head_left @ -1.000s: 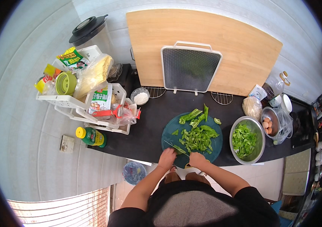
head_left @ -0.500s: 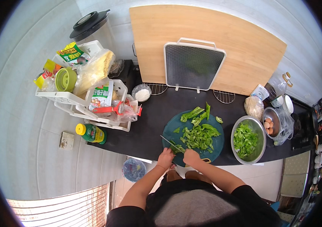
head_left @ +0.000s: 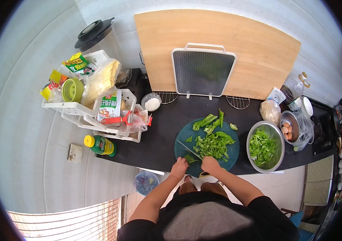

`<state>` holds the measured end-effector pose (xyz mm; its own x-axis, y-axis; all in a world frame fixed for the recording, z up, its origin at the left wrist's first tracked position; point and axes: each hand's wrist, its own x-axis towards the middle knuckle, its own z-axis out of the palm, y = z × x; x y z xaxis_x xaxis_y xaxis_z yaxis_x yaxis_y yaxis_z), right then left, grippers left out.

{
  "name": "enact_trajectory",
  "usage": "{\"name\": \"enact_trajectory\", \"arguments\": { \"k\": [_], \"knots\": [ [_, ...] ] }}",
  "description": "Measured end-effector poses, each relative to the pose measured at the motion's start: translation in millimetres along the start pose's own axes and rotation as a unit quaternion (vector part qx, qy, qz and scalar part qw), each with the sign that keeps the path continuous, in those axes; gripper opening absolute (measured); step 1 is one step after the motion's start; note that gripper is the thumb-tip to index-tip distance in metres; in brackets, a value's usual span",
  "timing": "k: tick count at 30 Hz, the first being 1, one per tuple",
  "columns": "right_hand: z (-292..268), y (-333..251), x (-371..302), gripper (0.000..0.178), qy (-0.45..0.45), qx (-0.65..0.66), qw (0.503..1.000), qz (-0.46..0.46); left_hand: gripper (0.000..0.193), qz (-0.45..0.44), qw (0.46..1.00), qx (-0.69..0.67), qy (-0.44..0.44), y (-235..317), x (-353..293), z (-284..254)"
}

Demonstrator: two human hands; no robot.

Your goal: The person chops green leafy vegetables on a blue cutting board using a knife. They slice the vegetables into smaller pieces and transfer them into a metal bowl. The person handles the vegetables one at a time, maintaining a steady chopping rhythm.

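My right hand [head_left: 210, 165] is closed round the handle of a knife [head_left: 191, 150], whose blade slants up to the left over a round dark-green cutting board [head_left: 231, 161]. Left of it, my left hand [head_left: 179, 167] presses its fingertips on a piece of green pepper [head_left: 190, 159] at the board's near left edge. A heap of chopped green pepper [head_left: 213, 146] lies on the middle of the board, just beyond the knife. Longer uncut pepper strips [head_left: 205, 121] rest toward the far edge. The hands partly cover the piece being held.
To the right stand a steel bowl [head_left: 280, 157] of cut greens and a smaller bowl [head_left: 294, 117] of eggs. A white rack [head_left: 70, 105] of packets, a green bottle [head_left: 103, 145] and a bowl of white powder [head_left: 152, 104] are at left. A framed dark board [head_left: 204, 72] leans behind.
The knife and my right hand have shifted slightly right and away from my left fingertips. My left hand stays on the pepper piece. The whole view has moved a little.
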<state>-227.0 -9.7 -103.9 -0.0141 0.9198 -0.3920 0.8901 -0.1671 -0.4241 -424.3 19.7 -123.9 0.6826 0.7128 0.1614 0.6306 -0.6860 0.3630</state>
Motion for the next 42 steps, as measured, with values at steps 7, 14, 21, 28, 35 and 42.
{"name": "enact_trajectory", "arguments": {
  "k": [7,14,21,28,35,42],
  "knots": [
    [-36.0,28.6,-35.1,0.024,0.110,0.081,0.981,0.134,0.018,0.005,0.997,-0.053,0.055,20.7,31.2,-10.5],
    [-48.9,19.6,-43.8,0.028,0.119,0.081,0.986,0.086,0.019,-0.013,0.997,-0.056,0.056,18.8,17.2,-25.0],
    [-64.5,-10.4,-53.9,0.026,0.095,0.076,0.992,0.008,0.011,-0.028,0.999,-0.039,0.005,9.1,19.3,-11.6],
    [-40.4,1.2,-49.1,0.025,0.037,0.034,0.999,0.003,0.008,-0.005,1.000,-0.029,0.000,8.6,18.5,-7.7],
    [-14.4,-3.6,-33.0,0.021,0.000,-0.012,1.000,0.023,0.009,0.043,0.999,-0.028,-0.012,-0.4,20.7,-1.1],
    [-9.6,-2.5,-22.9,0.017,-0.002,-0.016,0.998,0.053,0.006,0.071,0.995,-0.050,-0.051,-4.5,24.8,-6.1]
  ]
}}
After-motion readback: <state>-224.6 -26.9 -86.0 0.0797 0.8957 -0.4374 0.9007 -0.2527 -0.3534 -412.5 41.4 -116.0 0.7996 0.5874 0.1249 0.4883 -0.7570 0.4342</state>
